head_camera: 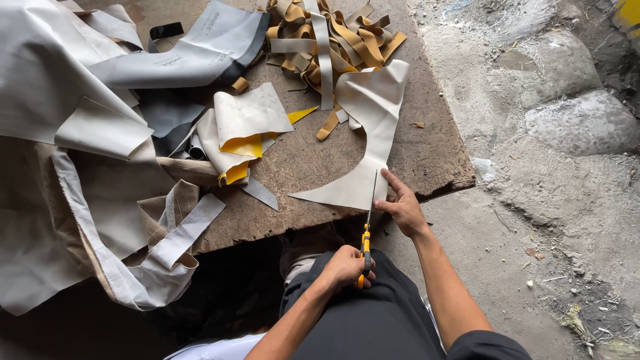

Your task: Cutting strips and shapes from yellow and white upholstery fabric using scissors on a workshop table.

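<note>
Scissors (366,243) cutting a pale sheet (365,143) at the counter's (427,157) near edge.

The scissors have orange-yellow handles and point away from the person, blades entering the sheet's lower edge. The left hand (345,267) is closed around the handles, over a dark-trousered lap. The right hand (402,205) lies just right of the blades, fingers pinching the sheet's corner at the counter's edge. The sheet is off-white, curved, and runs up the counter toward a pile of tan and grey strips (330,37). To its left lie cream offcuts with yellow backing (245,133), then large grey and beige sheets (80,133) draped over the counter's left side. Right of the counter is rough, dusty concrete floor (553,167).
</note>
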